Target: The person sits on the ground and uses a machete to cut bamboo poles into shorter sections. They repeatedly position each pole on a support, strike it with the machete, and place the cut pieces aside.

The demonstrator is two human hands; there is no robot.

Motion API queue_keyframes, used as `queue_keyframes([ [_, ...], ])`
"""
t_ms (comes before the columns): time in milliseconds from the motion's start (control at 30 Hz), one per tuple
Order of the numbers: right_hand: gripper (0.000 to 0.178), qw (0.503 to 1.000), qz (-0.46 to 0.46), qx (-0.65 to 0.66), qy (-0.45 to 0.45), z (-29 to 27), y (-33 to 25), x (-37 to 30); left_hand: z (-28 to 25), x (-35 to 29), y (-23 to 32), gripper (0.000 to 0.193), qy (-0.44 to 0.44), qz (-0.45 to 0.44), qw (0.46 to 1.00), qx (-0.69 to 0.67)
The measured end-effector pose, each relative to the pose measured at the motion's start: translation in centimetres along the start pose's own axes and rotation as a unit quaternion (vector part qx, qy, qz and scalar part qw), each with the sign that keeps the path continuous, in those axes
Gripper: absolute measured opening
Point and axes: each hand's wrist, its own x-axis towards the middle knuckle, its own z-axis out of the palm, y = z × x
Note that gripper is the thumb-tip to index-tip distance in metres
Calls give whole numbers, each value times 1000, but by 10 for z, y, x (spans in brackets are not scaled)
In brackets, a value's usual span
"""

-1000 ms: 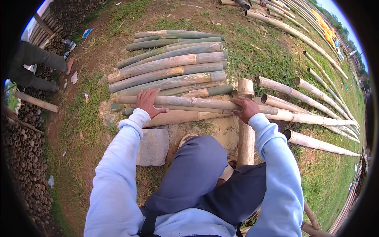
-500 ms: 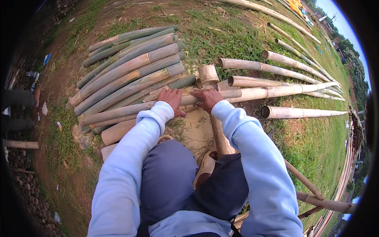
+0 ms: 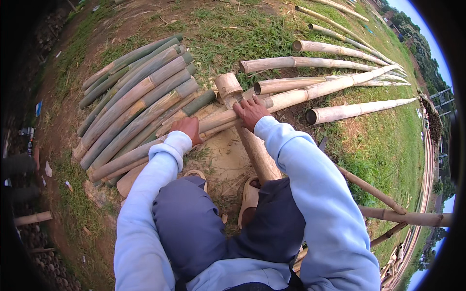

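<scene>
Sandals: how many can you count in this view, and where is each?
2: the left sandal just beyond the left knee, the right sandal beside the right knee. Trousers partly hide both.

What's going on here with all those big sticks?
A person's left hand and right hand are both on one long bamboo pole. Near the right hand, the pole crosses over a thick, pale log. Shorter bamboo pieces lie side by side on the left, and more long poles spread across the right.
</scene>
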Motion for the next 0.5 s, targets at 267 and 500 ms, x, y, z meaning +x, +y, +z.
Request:
queue_keyframes([
  [267, 66, 999, -26, 0, 23, -7, -3, -2, -3, -6, -11, 55, -9, 29, 1000, -1],
  [500, 52, 995, -89, 4, 35, -21, -42, 7, 2, -41, -50, 61, 1, 11, 1000, 6],
])
